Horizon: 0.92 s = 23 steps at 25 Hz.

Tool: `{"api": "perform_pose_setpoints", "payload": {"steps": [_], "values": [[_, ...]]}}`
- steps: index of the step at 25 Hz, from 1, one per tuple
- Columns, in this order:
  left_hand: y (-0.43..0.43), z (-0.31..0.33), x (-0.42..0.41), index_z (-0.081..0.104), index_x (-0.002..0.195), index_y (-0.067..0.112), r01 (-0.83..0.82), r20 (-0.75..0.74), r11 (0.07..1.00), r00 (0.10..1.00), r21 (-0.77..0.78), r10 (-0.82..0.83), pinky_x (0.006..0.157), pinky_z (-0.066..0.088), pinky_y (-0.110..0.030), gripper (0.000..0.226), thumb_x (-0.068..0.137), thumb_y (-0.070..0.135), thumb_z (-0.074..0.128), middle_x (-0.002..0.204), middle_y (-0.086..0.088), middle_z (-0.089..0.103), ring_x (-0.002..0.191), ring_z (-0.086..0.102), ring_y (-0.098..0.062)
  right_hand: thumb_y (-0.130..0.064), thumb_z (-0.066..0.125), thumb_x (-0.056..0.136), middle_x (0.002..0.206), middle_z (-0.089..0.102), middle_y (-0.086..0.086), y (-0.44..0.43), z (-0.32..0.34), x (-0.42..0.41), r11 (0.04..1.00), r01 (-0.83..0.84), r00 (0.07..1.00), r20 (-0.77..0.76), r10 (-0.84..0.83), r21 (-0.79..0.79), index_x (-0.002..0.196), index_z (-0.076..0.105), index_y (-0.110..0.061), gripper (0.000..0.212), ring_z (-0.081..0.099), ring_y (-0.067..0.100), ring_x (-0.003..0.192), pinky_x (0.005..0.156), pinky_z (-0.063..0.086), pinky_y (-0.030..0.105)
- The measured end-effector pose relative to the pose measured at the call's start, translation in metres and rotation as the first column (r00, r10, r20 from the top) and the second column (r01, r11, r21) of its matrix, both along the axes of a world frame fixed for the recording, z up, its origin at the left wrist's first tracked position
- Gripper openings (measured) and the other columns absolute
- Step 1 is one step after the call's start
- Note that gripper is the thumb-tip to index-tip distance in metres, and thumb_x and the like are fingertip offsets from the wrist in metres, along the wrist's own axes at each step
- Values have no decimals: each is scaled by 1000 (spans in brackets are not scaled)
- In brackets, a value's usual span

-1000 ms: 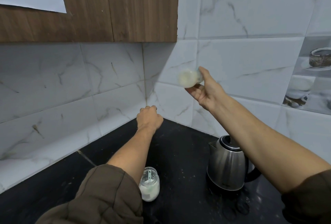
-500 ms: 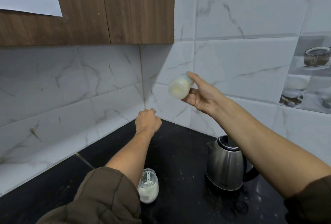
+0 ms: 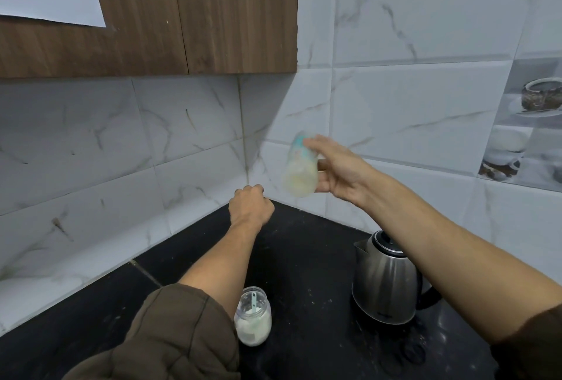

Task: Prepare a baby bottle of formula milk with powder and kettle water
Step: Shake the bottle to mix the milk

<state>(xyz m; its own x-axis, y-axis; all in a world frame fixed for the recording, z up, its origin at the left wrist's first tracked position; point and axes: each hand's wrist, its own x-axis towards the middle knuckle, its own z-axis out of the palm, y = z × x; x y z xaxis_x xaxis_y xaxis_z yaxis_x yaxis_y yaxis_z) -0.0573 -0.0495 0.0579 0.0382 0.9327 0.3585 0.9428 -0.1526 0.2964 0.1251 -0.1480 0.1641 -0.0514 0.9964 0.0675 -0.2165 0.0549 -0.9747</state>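
Observation:
My right hand grips a baby bottle of pale milky liquid, raised in front of the tiled corner and blurred by motion, its teal top tilted upward. My left hand is curled into a fist over the back of the black counter and holds nothing I can see. A glass jar of white powder with a pale green scoop inside stands open near my left elbow. The steel kettle sits closed on the counter, partly behind my right forearm.
The black counter runs into a corner of marble-look wall tiles. A wooden wall cabinet hangs above on the left. Decorative cup tiles are on the right wall.
My right hand has swung the bottle downward and to the left, turning it from sideways to more upright. My left fist has stayed almost still.

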Motion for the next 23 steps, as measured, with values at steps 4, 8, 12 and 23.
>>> {"api": "perform_pose_setpoints", "payload": {"steps": [4, 8, 12, 23], "values": [[1, 1, 2, 68, 123, 10, 14, 2, 1000, 1000, 11, -14, 88, 54, -44, 34, 94, 14, 49, 116, -11, 68, 108, 60, -30, -32, 80, 92, 113, 75, 16, 4, 1, -1, 996, 35, 999, -22, -33, 79, 133, 60, -22, 47, 80, 31, 75, 56, 63, 36], [5, -2, -4, 67, 129, 12, -8, 5, 1000, 1000, 12, 8, 93, 54, -44, 39, 95, 14, 48, 122, -10, 68, 113, 60, -30, -30, 73, 98, 122, 69, 22, 16, 14, 8, 973, 231, 944, -238, -230, -22, 135, 56, -15, 43, 81, 33, 88, 59, 64, 38], [7, -1, -1, 68, 122, 10, -6, 15, 1000, 1000, 13, 5, 88, 54, -44, 34, 94, 15, 49, 114, -11, 68, 107, 60, -31, -36, 83, 83, 100, 79, 10, 7, 2, -3, 996, -43, 996, 80, 36, 82, 123, 70, -32, 42, 78, 29, 70, 54, 62, 35], [11, 1, 4, 69, 116, 9, 4, 26, 1000, 1000, 5, -4, 85, 55, -44, 30, 93, 16, 51, 107, -10, 68, 101, 60, -30, -34, 79, 89, 95, 79, 8, 6, 2, -9, 993, -60, 995, 80, 52, 98, 127, 67, -30, 40, 77, 24, 65, 52, 60, 32]]}}
